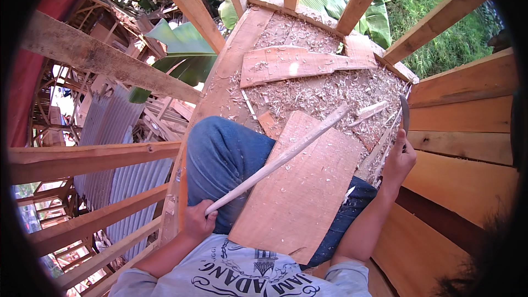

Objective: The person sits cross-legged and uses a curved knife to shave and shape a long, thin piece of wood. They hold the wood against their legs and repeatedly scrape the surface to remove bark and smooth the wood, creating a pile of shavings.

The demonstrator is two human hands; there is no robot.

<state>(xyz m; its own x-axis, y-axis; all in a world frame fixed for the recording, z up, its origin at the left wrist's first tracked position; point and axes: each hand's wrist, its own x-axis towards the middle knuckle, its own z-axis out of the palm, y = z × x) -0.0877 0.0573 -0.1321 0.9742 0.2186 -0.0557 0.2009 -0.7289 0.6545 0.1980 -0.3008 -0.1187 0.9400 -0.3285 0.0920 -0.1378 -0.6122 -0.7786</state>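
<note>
My left hand is closed round the near end of a long, pale wooden stick. The stick slants up and away to the right, above a flat wooden board lying across my lap. At the right, my right hand is raised and closed on a knife whose dark, curved blade points up, apart from the stick. Its handle is mostly hidden by my fingers. A few pale shavings lie on the board and on my jeans.
Wood shavings cover the plank floor ahead. A shaped board and a split wood piece lie among them. Wooden railing bars stand at left and front; a plank wall rises at right. Corrugated sheets and banana leaves are beyond.
</note>
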